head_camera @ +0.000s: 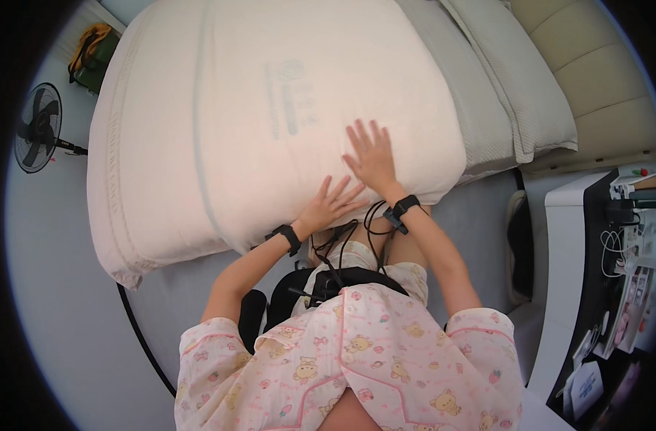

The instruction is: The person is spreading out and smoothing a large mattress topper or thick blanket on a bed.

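A large pale pink quilt (241,134) covers most of the bed before me, with a faint bluish stripe and printed marks on its upper side. My left hand (328,207) rests palm down near the quilt's near edge, fingers spread. Up and to the right of it, my right hand (372,156) also lies flat on the quilt with its fingers apart. The two hands are close together. Each wrist has a black strap (406,204) with a device. Black cables (368,221) hang between my forearms over my lap.
Grey pillows (538,102) lie by a padded beige headboard (602,70). A black fan (39,126) stands at the far left, a green bag (93,67) behind it. At the right is a white and black desk (565,242) with cables and small items.
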`<act>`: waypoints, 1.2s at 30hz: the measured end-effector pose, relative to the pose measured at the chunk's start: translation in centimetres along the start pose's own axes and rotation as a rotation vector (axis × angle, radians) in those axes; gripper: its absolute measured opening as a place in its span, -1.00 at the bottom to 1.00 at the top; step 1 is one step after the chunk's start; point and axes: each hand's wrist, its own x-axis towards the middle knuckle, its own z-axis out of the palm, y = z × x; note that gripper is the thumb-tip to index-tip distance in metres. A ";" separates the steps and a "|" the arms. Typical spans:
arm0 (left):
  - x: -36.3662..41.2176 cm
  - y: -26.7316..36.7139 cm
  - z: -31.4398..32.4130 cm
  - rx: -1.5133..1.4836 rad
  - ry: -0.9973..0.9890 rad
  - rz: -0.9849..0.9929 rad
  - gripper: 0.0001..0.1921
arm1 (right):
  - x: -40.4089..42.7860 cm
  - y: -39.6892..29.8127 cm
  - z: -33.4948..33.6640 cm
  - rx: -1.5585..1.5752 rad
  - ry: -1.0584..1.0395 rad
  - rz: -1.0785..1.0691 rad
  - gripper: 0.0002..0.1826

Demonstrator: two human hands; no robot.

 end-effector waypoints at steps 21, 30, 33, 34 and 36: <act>-11.7 1.4 -3.9 -0.952 -0.730 -0.565 -0.81 | -5.4 -0.8 -3.2 0.114 -0.288 -0.415 -0.21; 0.4 -8.4 -4.8 -0.566 0.153 -0.536 -0.65 | 4.3 -3.8 -1.2 0.207 -0.021 -0.187 -0.49; -1.6 -11.0 -1.3 -0.277 -0.049 -0.612 -0.48 | 4.4 -0.1 0.5 0.100 -0.041 -0.109 -0.51; -2.4 -11.6 -1.2 -0.265 -0.050 -0.667 -0.48 | 3.9 1.6 0.5 0.056 -0.047 -0.078 -0.51; -4.2 -12.9 -1.3 -0.220 -0.067 -0.782 -0.49 | 2.9 5.0 0.2 0.005 -0.056 -0.045 -0.51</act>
